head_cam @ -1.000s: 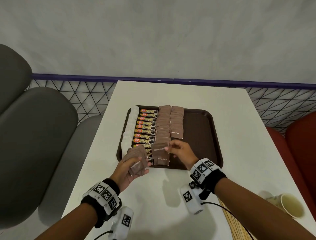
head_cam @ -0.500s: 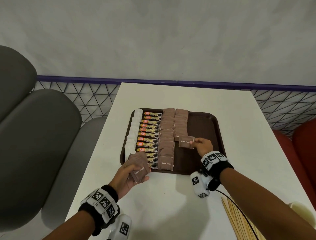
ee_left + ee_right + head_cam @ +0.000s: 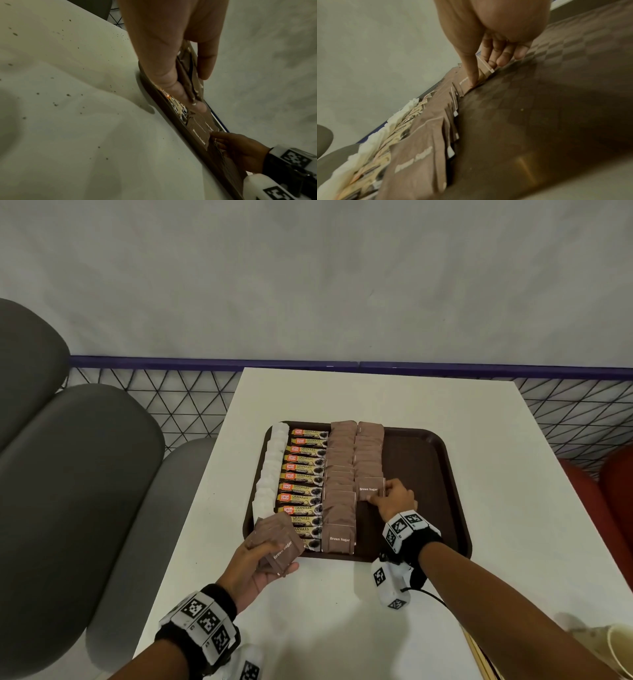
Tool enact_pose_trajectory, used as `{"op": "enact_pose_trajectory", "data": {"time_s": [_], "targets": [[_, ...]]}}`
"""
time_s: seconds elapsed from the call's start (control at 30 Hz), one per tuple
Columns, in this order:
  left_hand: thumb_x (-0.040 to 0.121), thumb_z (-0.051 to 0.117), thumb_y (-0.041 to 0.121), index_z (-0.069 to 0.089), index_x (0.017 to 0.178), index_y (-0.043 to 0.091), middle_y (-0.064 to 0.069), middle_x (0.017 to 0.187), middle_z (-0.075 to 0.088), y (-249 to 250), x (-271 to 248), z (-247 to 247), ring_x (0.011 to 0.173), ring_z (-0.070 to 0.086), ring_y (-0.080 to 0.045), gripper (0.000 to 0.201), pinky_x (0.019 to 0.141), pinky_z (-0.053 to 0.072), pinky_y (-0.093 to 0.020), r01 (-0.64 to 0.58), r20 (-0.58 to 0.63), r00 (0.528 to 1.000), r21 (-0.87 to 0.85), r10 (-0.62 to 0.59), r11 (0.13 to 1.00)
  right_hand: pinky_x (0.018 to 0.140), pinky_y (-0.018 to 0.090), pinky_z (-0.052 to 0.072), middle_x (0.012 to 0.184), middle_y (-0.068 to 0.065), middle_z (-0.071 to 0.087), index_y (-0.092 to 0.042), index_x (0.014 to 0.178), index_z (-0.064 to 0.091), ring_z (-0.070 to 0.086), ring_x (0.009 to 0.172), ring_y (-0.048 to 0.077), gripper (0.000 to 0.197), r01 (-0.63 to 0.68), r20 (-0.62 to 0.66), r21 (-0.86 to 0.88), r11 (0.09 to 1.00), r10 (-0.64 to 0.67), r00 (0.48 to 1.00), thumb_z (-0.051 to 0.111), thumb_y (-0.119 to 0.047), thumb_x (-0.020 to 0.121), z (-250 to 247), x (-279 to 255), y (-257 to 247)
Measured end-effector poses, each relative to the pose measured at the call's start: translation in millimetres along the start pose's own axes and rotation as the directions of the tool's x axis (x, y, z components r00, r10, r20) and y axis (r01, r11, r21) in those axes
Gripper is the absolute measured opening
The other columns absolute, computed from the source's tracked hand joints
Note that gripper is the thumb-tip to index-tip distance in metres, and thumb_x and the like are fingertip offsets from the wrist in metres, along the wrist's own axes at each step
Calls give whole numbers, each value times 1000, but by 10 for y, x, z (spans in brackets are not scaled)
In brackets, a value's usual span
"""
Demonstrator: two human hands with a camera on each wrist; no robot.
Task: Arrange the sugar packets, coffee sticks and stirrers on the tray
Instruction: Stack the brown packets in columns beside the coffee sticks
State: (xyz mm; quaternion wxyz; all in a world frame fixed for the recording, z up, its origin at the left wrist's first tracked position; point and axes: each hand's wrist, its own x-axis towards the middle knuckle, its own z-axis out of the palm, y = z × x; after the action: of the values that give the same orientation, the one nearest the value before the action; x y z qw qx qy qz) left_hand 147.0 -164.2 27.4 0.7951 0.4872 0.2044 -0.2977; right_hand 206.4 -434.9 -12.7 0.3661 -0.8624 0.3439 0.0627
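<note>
1. The tray [image 3: 442,470] lies on the white table [image 3: 376,395]; since half a second ago it sits a little nearer in view.
2. Rows fill its 9 o'clock half: white packets [image 3: 270,470], coffee sticks [image 3: 305,477], two rows of brown sugar packets [image 3: 339,474].
3. The left hand [image 3: 253,570], at the tray's 7 o'clock corner, still grips a brown stack [image 3: 279,546].
4. The right hand [image 3: 394,499] has lowered its single packet [image 3: 369,489] onto the second brown row, thumb and fingers still pinching it.
5. Stirrers [image 3: 479,659] lie at 5 o'clock, beside a cup [image 3: 620,648].
</note>
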Motion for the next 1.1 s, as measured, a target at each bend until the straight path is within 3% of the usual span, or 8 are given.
{"op": "enact_pose_trajectory", "data": {"time_s": [0.13, 0.47, 0.67, 0.77, 0.83, 0.97, 1.03, 1.1], "targets": [[70, 61, -3, 58, 117, 4, -21, 111, 64, 2, 16, -17, 94, 64, -33, 48, 73, 58, -47, 7, 19, 1000, -14, -7, 1000, 100, 39, 34, 117, 12, 57, -12, 111, 55, 44, 117, 29, 38, 17, -40, -1, 1000, -17, 999, 71, -24, 79, -14, -6, -75], [82, 56, -5, 57, 119, 6, -18, 105, 70, 9, 12, 13, 89, 69, -33, 39, 69, 59, -44, -19, 27, 999, 51, 18, 999, 96, 41, 37, 120, 10, 54, -12, 118, 46, 42, 117, 29, 56, 65, -159, -16, 998, -67, 985, 73, -31, 73, 33, -34, -31], [78, 64, 0, 57, 121, 9, -19, 112, 68, -3, -15, 76, 89, 69, -34, 44, 64, 59, -40, -58, 17, 998, 79, 57, 995, 93, 36, 37, 114, 7, 53, -12, 112, 50, 41, 110, 24, 40, 283, -183, -3, 959, -279, 943, 67, -29, 80, 12, -253, -62], [79, 64, 1, 58, 119, 13, -17, 112, 68, -14, -39, 119, 91, 69, -33, 42, 67, 59, -41, -90, 35, 996, 92, 87, 992, 82, 21, 41, 106, 4, 53, -14, 103, 54, 46, 96, 14, 29, 398, -75, 152, 905, -391, 917, 66, -28, 81, 68, -440, -99], [80, 64, 1, 58, 119, 12, -16, 113, 67, -25, -52, 142, 91, 68, -33, 41, 70, 59, -42, -111, 38, 993, 90, 108, 990, 73, 13, 39, 98, 1, 53, -14, 99, 52, 50, 87, 10, 25, 376, 108, 370, 850, -442, 891, 66, -25, 82, 76, -612, -147], [78, 66, 4, 57, 120, 12, -15, 109, 69, -32, -89, 195, 89, 69, -31, 43, 68, 59, -40, -135, 44, 990, 96, 132, 986, 70, 13, 41, 89, -6, 54, -19, 97, 53, 52, 79, 2, 19, 272, 472, 478, 835, -505, 722, 65, -25, 84, 98, -875, -172], [79, 66, 5, 55, 121, 10, -16, 110, 68, -34, -108, 217, 91, 69, -34, 44, 68, 59, -39, -142, 67, 989, 108, 135, 984, 68, 11, 44, 80, -5, 55, -21, 86, 55, 54, 71, 0, 13, 256, 542, 506, 824, -535, 648, 67, -16, 83, 141, -938, -159], [81, 65, 7, 53, 123, 10, -19, 114, 66, -38, -119, 224, 95, 67, -36, 44, 71, 59, -41, -143, 80, 988, 100, 136, 985, 65, 11, 45, 74, -3, 52, -18, 77, 55, 53, 64, -2, 18, 257, 549, 530, 808, -558, 622, 66, -6, 82, 173, -961, -154]]}}
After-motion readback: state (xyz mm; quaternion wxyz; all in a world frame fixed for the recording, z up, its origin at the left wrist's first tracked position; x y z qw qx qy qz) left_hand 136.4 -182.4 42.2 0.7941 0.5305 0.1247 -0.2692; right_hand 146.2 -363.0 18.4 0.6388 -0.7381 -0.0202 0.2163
